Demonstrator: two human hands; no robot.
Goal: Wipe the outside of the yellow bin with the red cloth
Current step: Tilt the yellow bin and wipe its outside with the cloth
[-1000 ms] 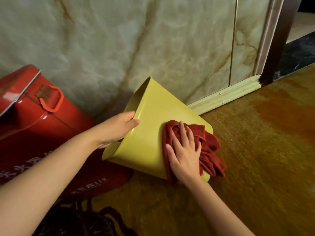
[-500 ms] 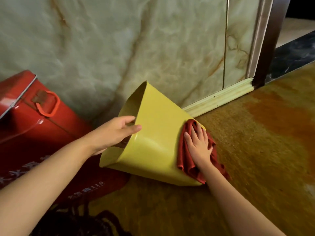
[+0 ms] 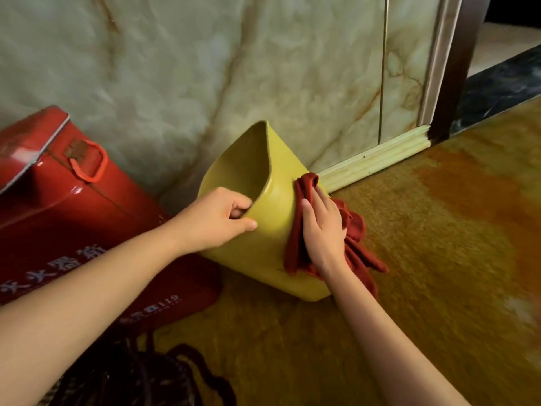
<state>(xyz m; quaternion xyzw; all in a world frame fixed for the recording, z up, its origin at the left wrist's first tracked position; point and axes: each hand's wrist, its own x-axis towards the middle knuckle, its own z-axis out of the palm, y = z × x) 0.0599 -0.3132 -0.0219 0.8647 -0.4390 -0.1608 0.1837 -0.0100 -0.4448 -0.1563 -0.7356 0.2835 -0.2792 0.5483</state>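
Note:
The yellow bin (image 3: 269,227) is tipped over on the floor near the wall, its open mouth facing up and to the left. My left hand (image 3: 216,221) grips the bin's rim, fingers curled inside and thumb on the outside wall. My right hand (image 3: 323,230) presses the red cloth (image 3: 295,238) flat against the bin's outer side, near its base. Loose folds of the cloth hang down to the right of my hand and touch the floor.
A large red metal box (image 3: 73,218) with an orange handle stands against the bin's left side. A marble wall (image 3: 234,68) with a pale skirting board (image 3: 374,159) runs behind. Dark cords (image 3: 140,373) lie at the bottom left. Brown floor (image 3: 439,259) stretches to the right.
The bin has turned so that its mouth faces more toward me. My left hand has shifted from resting on the rim to gripping it. My right hand has slid the cloth along the side.

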